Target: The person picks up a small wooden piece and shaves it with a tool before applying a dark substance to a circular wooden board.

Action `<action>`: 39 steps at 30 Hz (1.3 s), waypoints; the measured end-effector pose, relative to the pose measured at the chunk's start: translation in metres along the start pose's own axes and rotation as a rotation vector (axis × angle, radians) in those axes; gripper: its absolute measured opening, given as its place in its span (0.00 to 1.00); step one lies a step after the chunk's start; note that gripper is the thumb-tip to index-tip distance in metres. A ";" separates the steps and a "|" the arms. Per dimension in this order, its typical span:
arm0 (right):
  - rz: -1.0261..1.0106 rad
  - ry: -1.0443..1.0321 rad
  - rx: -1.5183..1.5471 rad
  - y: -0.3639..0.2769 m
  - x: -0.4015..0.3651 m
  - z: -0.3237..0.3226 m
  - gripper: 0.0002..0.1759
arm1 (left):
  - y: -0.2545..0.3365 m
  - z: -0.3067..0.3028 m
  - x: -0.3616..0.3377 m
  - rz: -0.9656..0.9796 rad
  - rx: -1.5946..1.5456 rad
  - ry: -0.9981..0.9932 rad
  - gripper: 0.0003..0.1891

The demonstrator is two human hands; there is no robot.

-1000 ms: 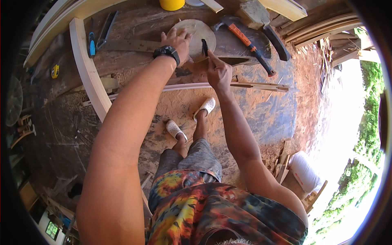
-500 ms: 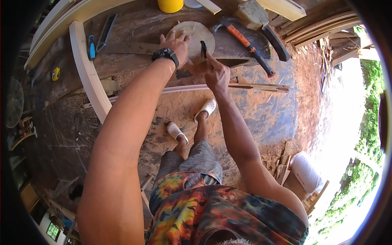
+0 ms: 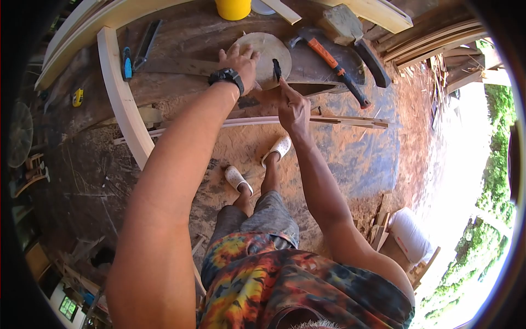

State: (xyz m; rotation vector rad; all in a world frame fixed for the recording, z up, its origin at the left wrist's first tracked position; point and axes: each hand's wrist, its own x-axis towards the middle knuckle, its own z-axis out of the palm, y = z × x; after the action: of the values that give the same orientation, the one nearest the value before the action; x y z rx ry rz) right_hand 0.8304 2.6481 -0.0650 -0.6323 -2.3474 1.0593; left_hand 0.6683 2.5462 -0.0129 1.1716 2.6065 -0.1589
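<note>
While the disc lies flat on the surface, the L hand rests on its L part, fingers apart, palm down, w/ a black watch at the wrist. The R hand, just below the disc's R edge, has its fingers curled together, index finger extended toward a dark piece at the disc's R side; whether anything is gripped is hidden. To the disc's L, a flat strip runs along the surface; beyond it, a black bracket, then a blue handle beside a pale curved board. To the disc's R, an orange-and-black hammer lies diagonally; farther R, a block and a black handle. Above the disc (top ctr.), a yellow tub. Far L, a yellow tape measure. Below, white clogs on the dusty floor.
</note>
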 end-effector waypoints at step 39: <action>0.123 0.007 -0.149 -0.009 0.018 0.005 0.19 | -0.004 -0.008 0.001 0.017 0.009 -0.032 0.52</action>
State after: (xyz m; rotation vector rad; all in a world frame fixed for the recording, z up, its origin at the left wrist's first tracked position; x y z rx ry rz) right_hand 0.8121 2.6504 -0.0564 -0.8439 -2.4237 0.9369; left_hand 0.6629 2.5464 -0.0053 1.1842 2.5705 -0.1849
